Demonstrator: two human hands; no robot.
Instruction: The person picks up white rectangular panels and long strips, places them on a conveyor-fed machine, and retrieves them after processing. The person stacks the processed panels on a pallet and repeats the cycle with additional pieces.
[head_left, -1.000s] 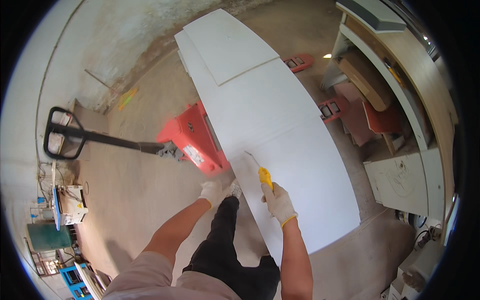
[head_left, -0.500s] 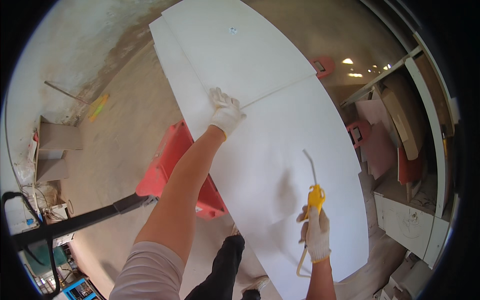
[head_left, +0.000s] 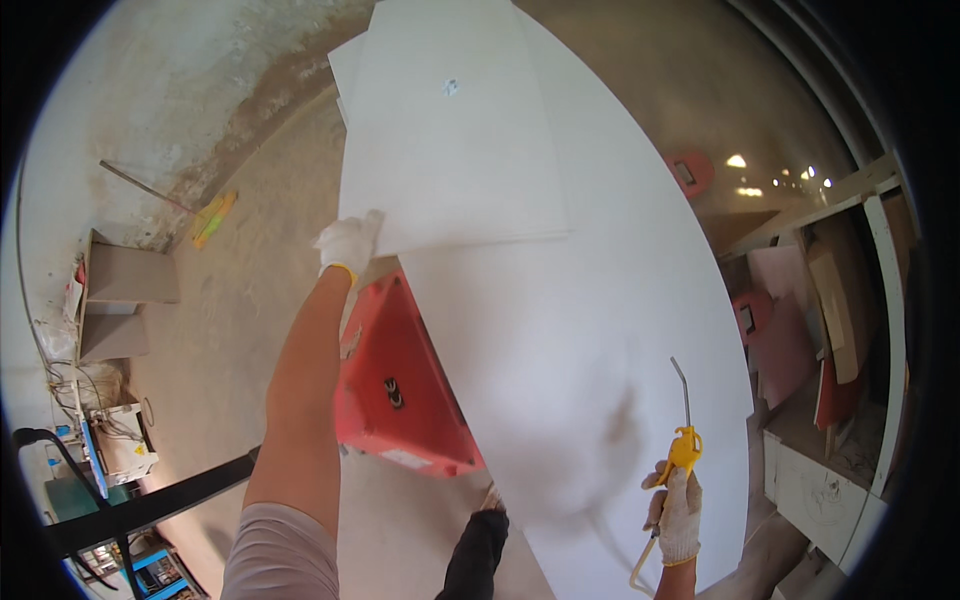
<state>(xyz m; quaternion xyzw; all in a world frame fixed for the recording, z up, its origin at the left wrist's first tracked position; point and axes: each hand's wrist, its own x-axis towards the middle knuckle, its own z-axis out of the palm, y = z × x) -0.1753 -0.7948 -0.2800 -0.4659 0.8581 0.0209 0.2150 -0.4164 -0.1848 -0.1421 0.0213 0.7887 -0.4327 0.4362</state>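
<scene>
My left hand [head_left: 345, 245], in a white knit glove, grips the near left corner of a loose white panel [head_left: 455, 165]. That panel lies askew on a larger white board [head_left: 560, 330], its left corner sticking out past the board's edge. A small pale sticker [head_left: 450, 88] shows on its top face. At the lower right, my gloved right hand [head_left: 678, 510] is closed round a yellow air blow gun [head_left: 684, 450]. Its thin bent metal nozzle points away from me over the board, and a pale hose hangs below the hand.
Red plastic supports [head_left: 400, 390] stand under the boards, with red ends [head_left: 690, 173] showing on the right. A shelf with leaning offcuts [head_left: 780, 320] is at the right. A black bar [head_left: 160, 510] crosses the lower left. A broom [head_left: 212, 218] leans by the left wall.
The loose panel has swung and slid left across the board, its near edge turning. My left hand has moved left from the panel's top to its corner. The blow gun sits lower and further right.
</scene>
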